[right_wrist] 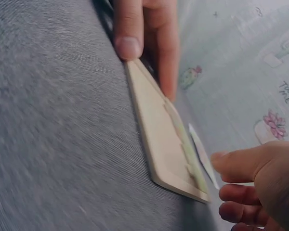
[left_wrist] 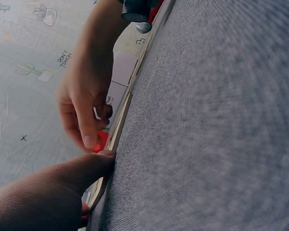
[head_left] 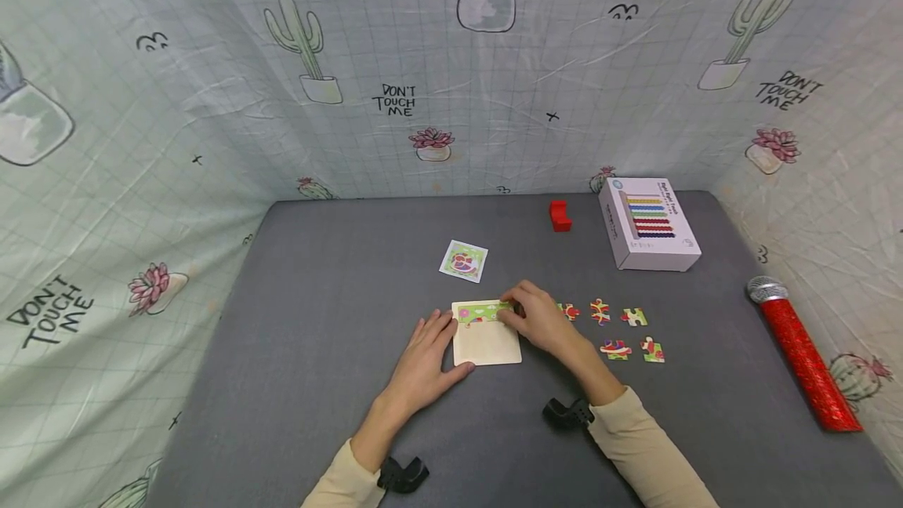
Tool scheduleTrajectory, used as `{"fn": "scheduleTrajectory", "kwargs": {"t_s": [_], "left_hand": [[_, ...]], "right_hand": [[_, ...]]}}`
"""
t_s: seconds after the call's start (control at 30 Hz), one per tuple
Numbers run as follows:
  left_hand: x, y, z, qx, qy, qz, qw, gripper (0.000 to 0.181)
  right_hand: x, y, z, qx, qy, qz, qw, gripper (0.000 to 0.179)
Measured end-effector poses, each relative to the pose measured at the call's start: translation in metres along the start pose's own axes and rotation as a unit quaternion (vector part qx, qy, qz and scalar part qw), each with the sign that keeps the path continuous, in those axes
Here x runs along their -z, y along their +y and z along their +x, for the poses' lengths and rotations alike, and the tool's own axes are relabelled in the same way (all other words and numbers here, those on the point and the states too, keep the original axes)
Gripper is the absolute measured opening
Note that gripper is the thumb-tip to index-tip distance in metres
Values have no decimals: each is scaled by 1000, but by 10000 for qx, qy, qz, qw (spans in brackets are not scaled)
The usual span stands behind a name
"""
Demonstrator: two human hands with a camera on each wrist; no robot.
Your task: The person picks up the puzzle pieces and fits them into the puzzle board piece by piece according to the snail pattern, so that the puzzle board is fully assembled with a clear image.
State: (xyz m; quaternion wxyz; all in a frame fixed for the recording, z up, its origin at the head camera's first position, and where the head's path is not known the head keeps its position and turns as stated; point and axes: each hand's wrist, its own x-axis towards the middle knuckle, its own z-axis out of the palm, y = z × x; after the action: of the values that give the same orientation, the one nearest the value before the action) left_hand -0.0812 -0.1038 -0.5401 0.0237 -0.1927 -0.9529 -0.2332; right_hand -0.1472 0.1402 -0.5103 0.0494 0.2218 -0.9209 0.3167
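Observation:
A square pale wooden puzzle board [head_left: 487,347] lies on the table with a strip of green puzzle pieces [head_left: 478,313] along its far edge. My left hand [head_left: 422,363] holds the board at its left side, thumb [right_wrist: 130,47] against the near corner and fingers along the left edge. Over the far right corner, my right hand [head_left: 539,316] is loosely bent; in the right wrist view its thumb [right_wrist: 231,166] and fingers stand apart with nothing visible between them. Several loose puzzle pieces [head_left: 616,350] lie to its right, one partly hidden by the hand.
Beyond the board lies a small picture card [head_left: 463,261]. A red block [head_left: 560,216] and a white box [head_left: 650,223] stand at the back. A red microphone [head_left: 804,355] lies along the right edge. Printed cloth [head_left: 451,61] hangs behind the grey table [head_left: 317,296].

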Motion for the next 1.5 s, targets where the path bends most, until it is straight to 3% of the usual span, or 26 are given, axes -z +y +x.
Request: {"fn": "scheduleTrajectory", "kwargs": {"t_s": [0.4,0.67,0.83,1.17,1.5], "left_hand": [[-1,-1,0,-32,52,-4,10000,78],[0,0,0,8,31,-88,10000,78],[0,0,0,26,17,-62,10000,78],[0,0,0,5,22,-21,10000,77],[0,0,-1,19,22,-55,10000,77]], "right_hand": [[28,15,-14,-237,-131,-407,9988,36],[41,32,-26,-291,-153,-284,9991,43],[48,42,-33,-533,-174,-384,9977,43],[59,64,-45,-646,-70,-453,9969,40],[63,77,-52,-520,-245,-624,9964,37]]}}
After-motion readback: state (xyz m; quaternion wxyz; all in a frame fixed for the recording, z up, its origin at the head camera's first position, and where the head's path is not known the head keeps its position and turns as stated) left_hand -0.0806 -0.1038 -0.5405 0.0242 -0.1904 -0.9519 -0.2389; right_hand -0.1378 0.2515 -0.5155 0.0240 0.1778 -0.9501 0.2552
